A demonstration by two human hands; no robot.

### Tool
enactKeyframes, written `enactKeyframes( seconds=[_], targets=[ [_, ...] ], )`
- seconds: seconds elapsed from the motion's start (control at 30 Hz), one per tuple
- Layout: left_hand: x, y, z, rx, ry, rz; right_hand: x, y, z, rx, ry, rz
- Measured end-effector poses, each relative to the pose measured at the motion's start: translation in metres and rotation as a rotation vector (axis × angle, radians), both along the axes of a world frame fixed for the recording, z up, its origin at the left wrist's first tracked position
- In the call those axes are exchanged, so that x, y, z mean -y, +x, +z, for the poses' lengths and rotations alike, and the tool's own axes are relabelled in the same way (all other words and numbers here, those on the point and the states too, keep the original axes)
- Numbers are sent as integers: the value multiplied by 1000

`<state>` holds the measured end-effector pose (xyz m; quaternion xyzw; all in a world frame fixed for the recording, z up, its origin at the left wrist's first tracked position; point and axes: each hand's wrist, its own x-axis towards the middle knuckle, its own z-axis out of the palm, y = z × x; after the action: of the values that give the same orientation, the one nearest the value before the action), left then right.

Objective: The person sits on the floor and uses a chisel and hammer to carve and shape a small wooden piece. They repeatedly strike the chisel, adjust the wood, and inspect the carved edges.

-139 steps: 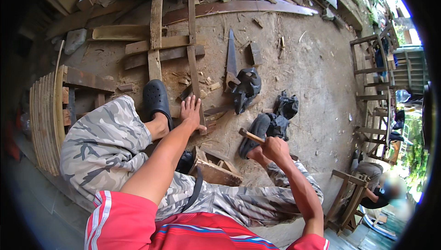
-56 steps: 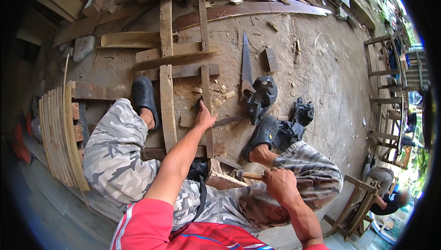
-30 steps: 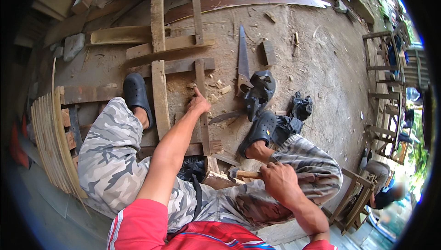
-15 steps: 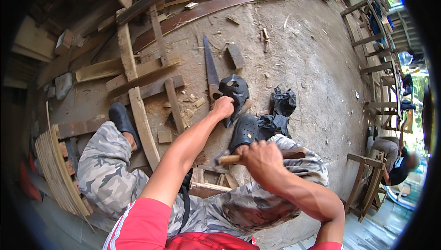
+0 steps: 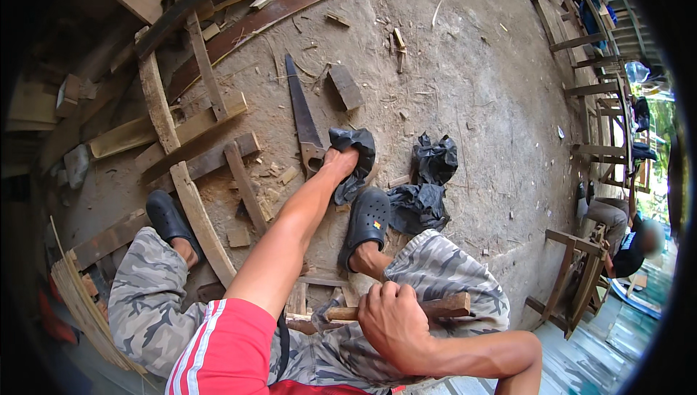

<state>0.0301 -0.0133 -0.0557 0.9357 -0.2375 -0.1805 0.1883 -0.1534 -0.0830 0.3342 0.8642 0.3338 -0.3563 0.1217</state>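
Observation:
My left hand [image 5: 341, 164] reaches down to a crumpled black plastic bag [image 5: 358, 149], its fingers hidden inside the bag's folds. Right beside it lies a handsaw [image 5: 301, 108], its wooden handle close to my wrist and its blade pointing away. My right hand [image 5: 396, 326] is wrapped around the wooden handle of a hammer [image 5: 446, 306], held over my lap. The hammer's metal head points left and is partly blurred. Two more crumpled black bags, an upper one [image 5: 435, 159] and a lower one [image 5: 419, 208], lie right of my dark clog [image 5: 369, 219].
A wooden frame of nailed boards [image 5: 196, 213] lies at my left between my feet. A wood block [image 5: 345, 86] sits past the bag. Long planks [image 5: 290, 10] lie at the far side. Wooden racks [image 5: 599, 90] line the right, where another person [image 5: 632, 250] sits.
My left hand has slipped deeper into the black bag. My right hand has lowered toward my lap with the hammer. The whole view has shifted slightly.

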Motion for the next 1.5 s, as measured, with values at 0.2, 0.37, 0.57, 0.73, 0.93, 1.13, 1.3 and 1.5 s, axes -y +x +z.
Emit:
enactKeyframes(
  seconds=[0.2,0.37,0.57,0.73,0.93,1.13,1.3,1.5],
  targets=[
    [23,-2,-19,78,-18,178,-2,4,8,39,25,16],
    [27,10,-17,2,-46,230,-3,2,8,0,10,39],
    [22,15,-17,-68,-35,349,-4,3,1,24,-3,32],
    [22,17,-14,-90,31,297,-3,4,2,15,22,24],
    [15,14,-16,-68,62,94,1,5,8,31,-22,66],
    [-1,9,6,-26,-68,-24,2,2,7,16,0,36],
    [-17,4,41,-253,-9,-139,4,-3,12,-4,-17,57],
    [-53,-15,68,-335,-243,-144,1,-8,12,2,-55,83]
  ],
)
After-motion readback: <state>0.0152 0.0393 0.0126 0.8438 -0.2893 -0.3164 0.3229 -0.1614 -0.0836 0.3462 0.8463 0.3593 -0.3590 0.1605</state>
